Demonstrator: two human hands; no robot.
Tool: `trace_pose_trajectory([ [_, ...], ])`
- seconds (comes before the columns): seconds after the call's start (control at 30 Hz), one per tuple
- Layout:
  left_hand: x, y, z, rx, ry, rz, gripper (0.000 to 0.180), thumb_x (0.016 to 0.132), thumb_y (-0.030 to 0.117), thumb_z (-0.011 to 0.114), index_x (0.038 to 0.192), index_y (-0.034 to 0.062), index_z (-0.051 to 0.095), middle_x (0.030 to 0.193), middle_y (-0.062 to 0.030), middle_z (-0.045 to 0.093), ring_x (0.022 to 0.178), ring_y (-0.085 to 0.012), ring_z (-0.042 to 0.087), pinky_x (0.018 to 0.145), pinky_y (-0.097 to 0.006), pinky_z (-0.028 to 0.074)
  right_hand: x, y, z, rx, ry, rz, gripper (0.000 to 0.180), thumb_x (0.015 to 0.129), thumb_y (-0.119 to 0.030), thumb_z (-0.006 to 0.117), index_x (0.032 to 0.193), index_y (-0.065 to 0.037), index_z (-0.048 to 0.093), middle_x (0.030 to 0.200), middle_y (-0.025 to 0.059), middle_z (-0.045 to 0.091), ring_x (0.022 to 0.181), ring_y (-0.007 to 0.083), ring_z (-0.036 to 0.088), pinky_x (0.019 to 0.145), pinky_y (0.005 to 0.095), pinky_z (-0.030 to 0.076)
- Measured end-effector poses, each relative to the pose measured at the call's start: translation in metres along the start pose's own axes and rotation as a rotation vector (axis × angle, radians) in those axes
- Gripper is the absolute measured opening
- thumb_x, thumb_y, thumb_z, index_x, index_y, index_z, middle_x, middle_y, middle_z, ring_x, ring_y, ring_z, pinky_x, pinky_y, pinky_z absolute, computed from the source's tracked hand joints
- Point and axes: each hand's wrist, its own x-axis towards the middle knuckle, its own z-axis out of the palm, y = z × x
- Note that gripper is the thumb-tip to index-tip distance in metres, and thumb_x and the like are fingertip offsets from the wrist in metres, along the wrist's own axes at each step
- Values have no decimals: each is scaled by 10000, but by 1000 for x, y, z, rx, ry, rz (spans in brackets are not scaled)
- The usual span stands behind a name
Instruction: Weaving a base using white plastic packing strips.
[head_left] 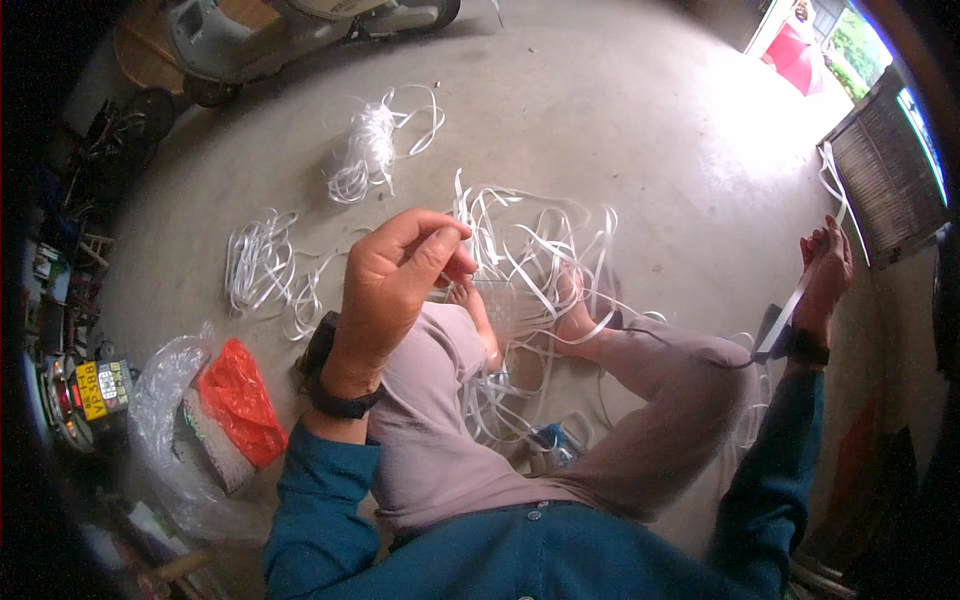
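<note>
My left hand (pixel 395 275) is raised in front of my left knee, thumb and fingers pinched together. White strips pass right behind its fingertips, and whether one is in the pinch I cannot make out. Far out to the right, my right hand (pixel 828 262) is closed on a flat white plastic strap (pixel 795 303), which runs above and below the fingers. Between my bare feet lies a woven white lattice (pixel 497 308), partly blurred. Long loose strap ends (pixel 540 245) fan out from it in loops over the floor.
Two bundles of white strap, one looped (pixel 262 265) and one tangled (pixel 368 150), lie ahead on the concrete. Left of me are a clear plastic bag (pixel 165 400) and a red bag (pixel 240 400). A scooter (pixel 270 45) stands at the far left, a woven panel (pixel 885 150) at right.
</note>
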Motion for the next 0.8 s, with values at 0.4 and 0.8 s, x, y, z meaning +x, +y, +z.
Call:
trace_pose_trajectory([
  [0.4,-39,-31,-38,112,124,74,159,926,143,516,957,17,608,752,-37,630,655,-81,574,612,-207,453,-2,-51,24,12,-237,-33,230,925,-233,519,1044,-73,634,754,8,571,660,81,538,654,252,496],
  [0.8,-43,-32,-42,151,98,142,154,921,138,526,953,19,619,726,-24,628,639,-66,561,593,-206,451,3,-89,48,-67,-399,-124,234,898,-266,568,1018,-80,644,738,-1,558,632,73,525,636,245,490],
])
